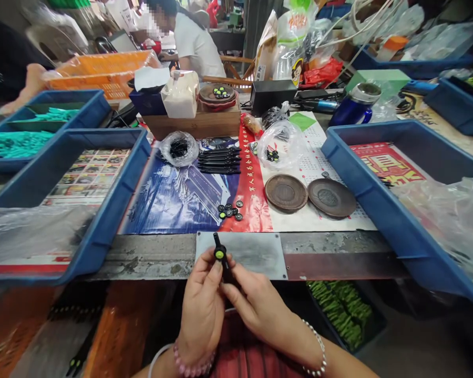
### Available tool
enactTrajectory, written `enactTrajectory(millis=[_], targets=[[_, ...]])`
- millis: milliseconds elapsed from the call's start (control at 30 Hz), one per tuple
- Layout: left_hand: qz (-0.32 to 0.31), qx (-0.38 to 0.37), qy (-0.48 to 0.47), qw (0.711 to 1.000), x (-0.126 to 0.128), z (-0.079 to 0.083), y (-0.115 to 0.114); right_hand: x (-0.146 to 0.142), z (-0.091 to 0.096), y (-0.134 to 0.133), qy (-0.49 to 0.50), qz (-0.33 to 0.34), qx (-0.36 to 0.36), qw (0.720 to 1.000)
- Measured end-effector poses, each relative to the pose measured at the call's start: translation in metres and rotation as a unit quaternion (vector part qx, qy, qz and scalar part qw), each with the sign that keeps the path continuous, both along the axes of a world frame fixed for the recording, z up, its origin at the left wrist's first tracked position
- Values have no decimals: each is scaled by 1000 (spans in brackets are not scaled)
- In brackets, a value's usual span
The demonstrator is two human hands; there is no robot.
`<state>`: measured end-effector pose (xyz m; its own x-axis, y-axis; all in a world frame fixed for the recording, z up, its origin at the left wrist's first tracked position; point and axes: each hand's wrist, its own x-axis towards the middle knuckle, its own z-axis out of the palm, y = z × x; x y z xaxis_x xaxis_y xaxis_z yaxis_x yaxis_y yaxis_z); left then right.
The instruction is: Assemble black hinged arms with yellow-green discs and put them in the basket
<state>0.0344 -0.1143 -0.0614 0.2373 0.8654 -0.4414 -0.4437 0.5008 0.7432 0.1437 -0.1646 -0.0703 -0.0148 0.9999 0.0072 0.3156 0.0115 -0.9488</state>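
Note:
A black stick-like part with a round yellow-green disc (219, 254) is held upright near the table's front edge. My left hand (203, 307) pinches it between thumb and fingers. My right hand (262, 299) is closed at the part's lower right side, its fingertips partly hidden. Just behind my hands a metal plate (256, 257) is fixed to the table edge. Several small round black discs (230, 211), one with a yellow-green face, lie on the printed sheet beyond. Farther back, several black sticks (219, 160) lie in a row.
Blue trays (142, 149) (382, 210) flank the work area. Two brown round dishes (286, 192) (331, 197) sit to the right of the discs. Plastic bags with black parts (179, 148) (281, 144) lie behind. A blue mug (352, 107) stands back right; a person (199, 44) sits across.

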Motion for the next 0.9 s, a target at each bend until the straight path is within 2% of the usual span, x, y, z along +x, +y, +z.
enactTrajectory(millis=[100,200,300,367,600,700,800,900], targets=[[-62,24,16,998,-6,-1,3,4,1,-1,16,-22,-6,1000],[-99,23,40,994,-13,1,8,7,0,-3,69,-32,-50,996],[-62,19,47,997,-15,4,11,10,-1,-3,154,-18,-102,983],[-34,30,45,998,-15,5,12,11,0,-3,168,-9,-106,980],[-82,38,63,994,-19,-6,7,4,-1,-4,65,-10,-41,997],[-154,95,101,978,-26,-5,10,-1,-5,-6,13,-15,-12,1000],[-216,146,146,954,-33,-2,14,-3,-8,-7,18,-9,-17,1000],[-209,143,153,955,-36,-4,14,-4,-9,-6,37,9,-24,999]])
